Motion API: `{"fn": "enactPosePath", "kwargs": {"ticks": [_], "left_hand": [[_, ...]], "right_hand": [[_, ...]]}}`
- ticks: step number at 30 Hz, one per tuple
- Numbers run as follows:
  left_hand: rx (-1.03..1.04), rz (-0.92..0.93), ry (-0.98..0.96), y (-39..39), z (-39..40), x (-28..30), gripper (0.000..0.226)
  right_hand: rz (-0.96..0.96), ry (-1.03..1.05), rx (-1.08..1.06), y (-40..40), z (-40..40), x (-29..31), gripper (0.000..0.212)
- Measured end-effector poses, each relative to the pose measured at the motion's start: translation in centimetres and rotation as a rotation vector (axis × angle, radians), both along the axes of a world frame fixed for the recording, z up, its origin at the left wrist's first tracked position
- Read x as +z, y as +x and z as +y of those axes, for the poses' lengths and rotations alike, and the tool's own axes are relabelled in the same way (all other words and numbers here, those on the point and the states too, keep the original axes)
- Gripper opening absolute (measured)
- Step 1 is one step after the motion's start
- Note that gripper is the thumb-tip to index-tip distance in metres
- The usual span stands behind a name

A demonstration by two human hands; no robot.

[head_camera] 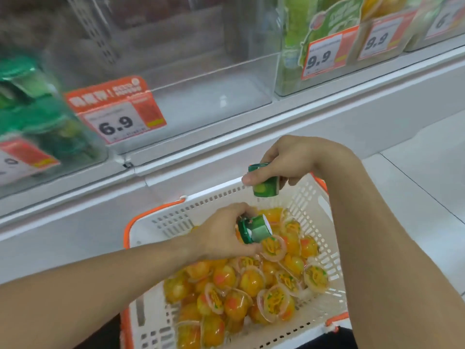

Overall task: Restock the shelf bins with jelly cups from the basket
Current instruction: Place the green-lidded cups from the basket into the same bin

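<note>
A white basket with orange trim sits below the shelf, holding several orange jelly cups. My left hand grips a green jelly cup just above the pile, at the basket's far side. My right hand holds another green jelly cup higher up, over the basket's far rim. Above, a clear shelf bin with a 6.9 price tag looks empty.
A bin of green cups stands at the left. Bins with green and yellow products and 9.9 tags stand at the right. A white shelf ledge runs between bins and basket. Pale floor lies at the right.
</note>
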State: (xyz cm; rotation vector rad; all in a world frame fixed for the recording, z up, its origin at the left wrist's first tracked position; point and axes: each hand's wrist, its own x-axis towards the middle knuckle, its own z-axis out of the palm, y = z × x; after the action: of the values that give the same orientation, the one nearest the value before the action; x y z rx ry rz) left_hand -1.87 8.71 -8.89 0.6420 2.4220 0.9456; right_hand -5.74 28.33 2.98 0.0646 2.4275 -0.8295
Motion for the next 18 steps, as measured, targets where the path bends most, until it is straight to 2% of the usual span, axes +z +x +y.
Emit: {"fn": "enactPosePath", "kwargs": {"ticks": [2,4,6,8,11,13,16,18], "left_hand": [[0.087,-0.079,0.043,0.8,-3.2,3.4,0.05],[0.24,-0.216,0.18,1.3,-6.8,6.7,0.049],[0.381,-0.32,0.327,1.9,-10.4,9.6,0.055],[0.475,-0.344,0.431,2.5,-14.0,12.2,0.063],[0.577,-0.282,0.489,3.1,-18.6,15.6,0.069],[0.615,-0.208,0.494,3.0,-20.9,17.6,0.07],[0.659,-0.07,0.481,2.0,-23.3,19.4,0.071],[0.723,0.043,0.471,1.3,-24.5,20.1,0.077]], "right_hand": [[0.039,-0.078,0.077,-0.1,-2.9,2.3,0.057],[0.07,-0.198,0.136,-0.2,-5.9,4.8,0.06],[0.091,-0.334,0.168,-0.5,-8.8,7.1,0.069],[0.13,-0.508,0.196,-0.9,-11.7,8.8,0.068],[0.254,-0.8,0.182,-1.4,-16.5,10.5,0.058],[0.402,-0.912,0.093,-1.8,-19.5,10.8,0.055],[0.708,-0.879,0.004,-2.5,-23.5,9.9,0.049],[0.85,-0.792,0.004,-3.0,-25.5,8.9,0.054]]}}
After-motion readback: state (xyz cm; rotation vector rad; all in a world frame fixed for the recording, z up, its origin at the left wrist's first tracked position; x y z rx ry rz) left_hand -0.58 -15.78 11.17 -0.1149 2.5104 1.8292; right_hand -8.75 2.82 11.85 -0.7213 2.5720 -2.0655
